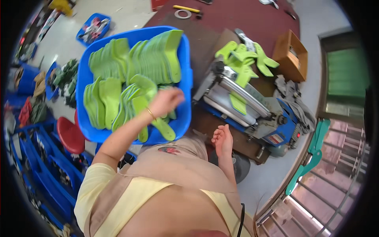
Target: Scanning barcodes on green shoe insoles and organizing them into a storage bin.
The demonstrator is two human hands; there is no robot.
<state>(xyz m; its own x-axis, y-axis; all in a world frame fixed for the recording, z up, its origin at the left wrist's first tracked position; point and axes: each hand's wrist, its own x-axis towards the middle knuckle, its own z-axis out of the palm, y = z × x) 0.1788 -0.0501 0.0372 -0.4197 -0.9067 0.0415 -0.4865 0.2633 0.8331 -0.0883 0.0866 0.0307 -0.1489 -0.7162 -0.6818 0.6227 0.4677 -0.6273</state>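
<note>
My left hand (167, 102) is over the right part of a blue plastic basket (185, 106), above lime-green insoles (154, 59). It is smeared by motion, so its fingers and anything in them cannot be made out. The insoles stand in packed rows at the back and lie looser at the front, below my wrist. My right hand (223, 139) is held near my body, before the roller machine (252, 98), with fingers loosely curled, apart and holding nothing. One green insole (238, 103) lies at the machine's metal rollers. Several more green insoles (241, 55) lie heaped behind it.
An open wooden box (290, 55) and grey cloth (292, 94) are beside the machine. A yellow-handled hammer (186, 8) and a tape roll (182, 14) lie on the dark red tabletop (237, 17). At left are a red stool (70, 135) and blue crates (43, 158). A barred window is at right.
</note>
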